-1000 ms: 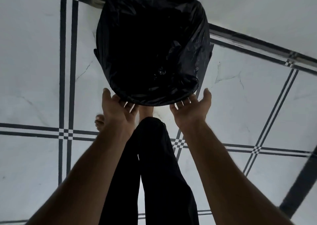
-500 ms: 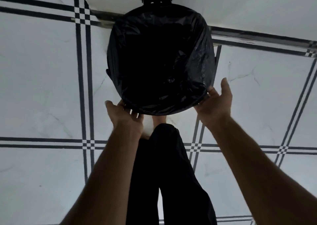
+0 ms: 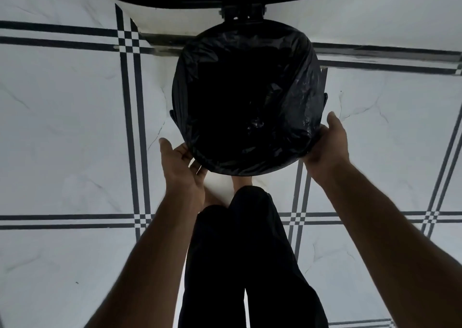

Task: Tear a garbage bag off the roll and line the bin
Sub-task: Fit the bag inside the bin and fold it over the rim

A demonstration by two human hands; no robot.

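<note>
1. The black garbage bag [image 3: 250, 97] lines the bin [image 3: 324, 97], which stands on the tiled floor [image 3: 62, 127].
2. The left hand [image 3: 181, 169] cups the bag's near-left rim, fingers loosely spread.
3. The right hand [image 3: 330, 147] presses the near-right rim; its grip cannot be told.
</note>
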